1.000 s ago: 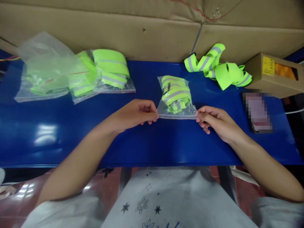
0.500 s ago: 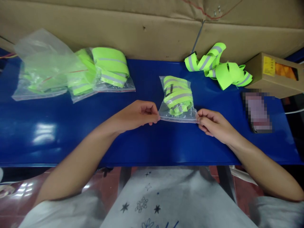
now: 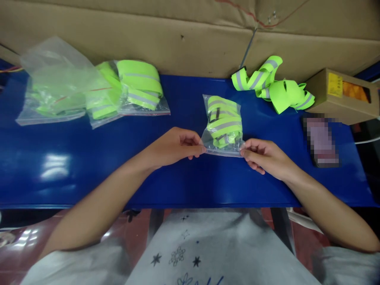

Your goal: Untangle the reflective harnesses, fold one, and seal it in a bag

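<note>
A clear zip bag (image 3: pixel 221 151) lies on the blue table with a folded neon-yellow reflective strap (image 3: pixel 225 125) inside it, a dark buckle showing through. My left hand (image 3: pixel 181 147) pinches the left end of the bag's near, zip edge between thumb and finger. At the right end of that same edge, my right hand (image 3: pixel 264 155) is closed on the plastic, its lower fingers curled loosely. The strap sits beyond the zip, away from both hands. Whether the zip is fully pressed together I cannot tell.
Filled bags of neon straps (image 3: pixel 139 85) lie at the back left, overlapping. Loose reflective straps (image 3: pixel 280 93) are heaped at the back right beside a cardboard box (image 3: pixel 319 97). A phone (image 3: pixel 322 140) lies right of my right hand. Brown cardboard (image 3: pixel 148 35) borders the blue table's (image 3: pixel 103 190) back.
My left hand has shifted slightly right along with the bag, and my right hand slightly left. The hands are a little closer together on the zip edge.
</note>
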